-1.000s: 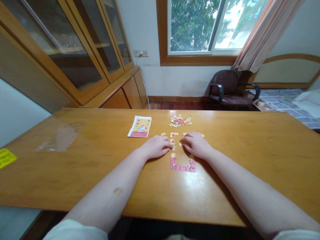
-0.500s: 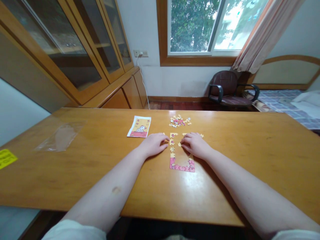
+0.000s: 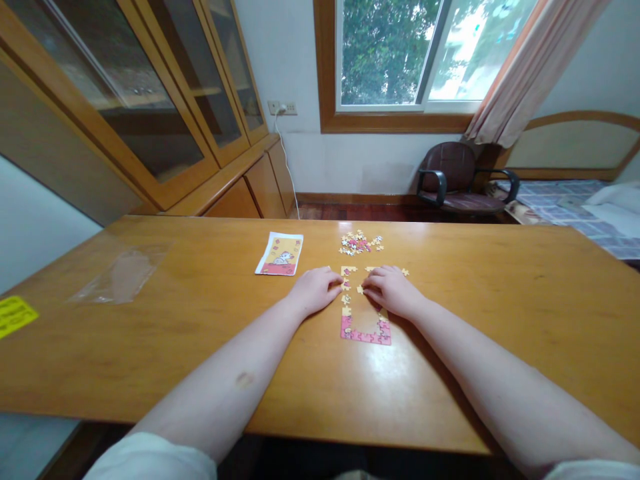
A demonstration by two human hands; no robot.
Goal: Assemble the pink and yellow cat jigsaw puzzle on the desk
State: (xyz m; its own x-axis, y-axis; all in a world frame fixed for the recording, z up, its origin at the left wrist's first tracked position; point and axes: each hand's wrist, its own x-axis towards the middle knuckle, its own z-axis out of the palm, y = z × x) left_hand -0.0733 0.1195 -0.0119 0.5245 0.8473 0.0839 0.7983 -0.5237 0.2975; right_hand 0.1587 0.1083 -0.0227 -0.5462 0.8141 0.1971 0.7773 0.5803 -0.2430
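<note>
A partly joined puzzle border (image 3: 370, 338) lies on the wooden table, pink along its near edge and yellow up the left side. My left hand (image 3: 320, 290) touches the left column of yellow pieces (image 3: 346, 285) with its fingertips, fingers close together. Inside the border, my right hand (image 3: 393, 290) pinches a small yellow puzzle piece (image 3: 360, 289) at its left edge. This hand covers part of the border's right side. Beyond both hands sits a pile of loose puzzle pieces (image 3: 356, 243).
A picture card (image 3: 281, 254) with a white animal lies left of the puzzle. Farther left are a clear plastic bag (image 3: 123, 273) and a yellow label (image 3: 16, 317). A loose piece (image 3: 405, 272) rests just beyond my right hand. Behind the table stands a chair (image 3: 453, 177).
My left hand has moved slightly right, and its fingertips now reach the left column of pieces. My right hand has hardly moved.
</note>
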